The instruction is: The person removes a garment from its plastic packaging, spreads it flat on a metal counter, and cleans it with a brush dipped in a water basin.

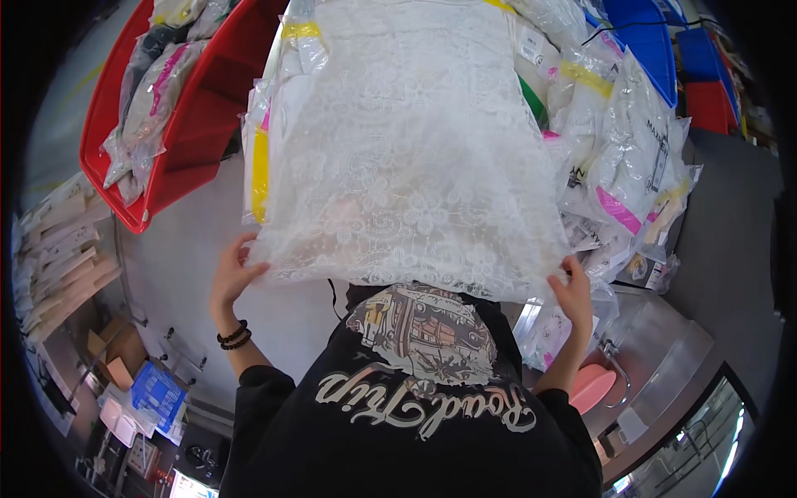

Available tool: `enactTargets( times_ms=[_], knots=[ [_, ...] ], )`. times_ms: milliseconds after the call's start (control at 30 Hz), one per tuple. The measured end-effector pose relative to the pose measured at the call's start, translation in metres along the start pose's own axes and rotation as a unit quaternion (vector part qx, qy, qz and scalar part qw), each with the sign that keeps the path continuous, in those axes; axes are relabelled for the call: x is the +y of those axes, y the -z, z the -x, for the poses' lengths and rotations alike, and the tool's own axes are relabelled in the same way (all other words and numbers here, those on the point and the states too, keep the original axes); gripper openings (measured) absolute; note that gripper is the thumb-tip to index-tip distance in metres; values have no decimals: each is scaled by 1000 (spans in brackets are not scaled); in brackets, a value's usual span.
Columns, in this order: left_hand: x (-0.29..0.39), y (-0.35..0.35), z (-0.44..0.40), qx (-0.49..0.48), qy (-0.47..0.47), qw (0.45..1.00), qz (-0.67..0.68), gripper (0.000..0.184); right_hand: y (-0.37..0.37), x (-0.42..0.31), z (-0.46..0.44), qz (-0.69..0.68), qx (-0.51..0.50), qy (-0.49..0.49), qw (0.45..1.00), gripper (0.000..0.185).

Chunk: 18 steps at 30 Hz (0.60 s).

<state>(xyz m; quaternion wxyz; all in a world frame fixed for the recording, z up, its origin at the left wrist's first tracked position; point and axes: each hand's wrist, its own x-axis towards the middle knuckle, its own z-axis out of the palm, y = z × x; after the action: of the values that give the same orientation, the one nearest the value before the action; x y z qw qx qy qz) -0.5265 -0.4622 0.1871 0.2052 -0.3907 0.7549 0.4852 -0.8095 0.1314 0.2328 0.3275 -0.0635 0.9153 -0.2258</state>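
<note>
A white lace cloth (415, 158) with a floral pattern is spread out in front of me, its near edge hanging by my shirt. My left hand (237, 270) pinches the cloth's near left corner between thumb and fingers. At the near right corner, my right hand (573, 290) grips the edge the same way. The fabric looks sheer near the lower edge. Plastic packaging with yellow tape (260, 174) shows beside and beneath its left side.
A red bin (178, 141) with bagged items stands at the upper left. Several clear bags (623, 149) with pink and yellow tape are piled right of the cloth. Blue bin (643, 41) at upper right; sink (656, 349) and pink basin (593, 388) at lower right.
</note>
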Motion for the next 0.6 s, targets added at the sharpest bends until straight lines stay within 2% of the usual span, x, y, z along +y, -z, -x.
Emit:
enactTargets(
  times_ms=[33, 167, 233, 267, 333, 400, 433, 500, 533, 600],
  knots=[
    [6, -3, -4, -3, 1, 1000, -1, 49, 0, -5, -2, 0, -1, -3, 1000, 43],
    [53, -2, -40, 150, -32, 987, -37, 41, -12, -63, -34, 108, 194, 101, 970, 40],
    [92, 6, -68, 194, -70, 978, -10, 37, -8, -113, -62, -8, 204, 82, 976, 40],
    [113, 7, -81, 187, -68, 980, -12, 37, -10, -134, -79, -7, 202, 75, 976, 40],
    [156, 3, -109, 216, -176, 960, -6, 33, -16, -168, -120, -36, 231, 178, 956, 41],
    [192, -5, -137, 239, -271, 932, -26, 29, -20, -188, -168, -33, 251, 197, 947, 41],
    [210, -9, -148, 234, -269, 934, -25, 29, -23, -194, -194, -43, 269, 184, 944, 42],
    [240, -14, -167, 223, -224, 945, -82, 28, -28, -217, -235, -96, 261, 52, 959, 44],
    [251, -14, -175, 218, -223, 947, -80, 28, -27, -225, -243, -93, 260, 46, 960, 44],
    [272, -12, -185, 154, -149, 969, -119, 31, -23, -240, -253, -143, 204, 19, 968, 43]
  ],
)
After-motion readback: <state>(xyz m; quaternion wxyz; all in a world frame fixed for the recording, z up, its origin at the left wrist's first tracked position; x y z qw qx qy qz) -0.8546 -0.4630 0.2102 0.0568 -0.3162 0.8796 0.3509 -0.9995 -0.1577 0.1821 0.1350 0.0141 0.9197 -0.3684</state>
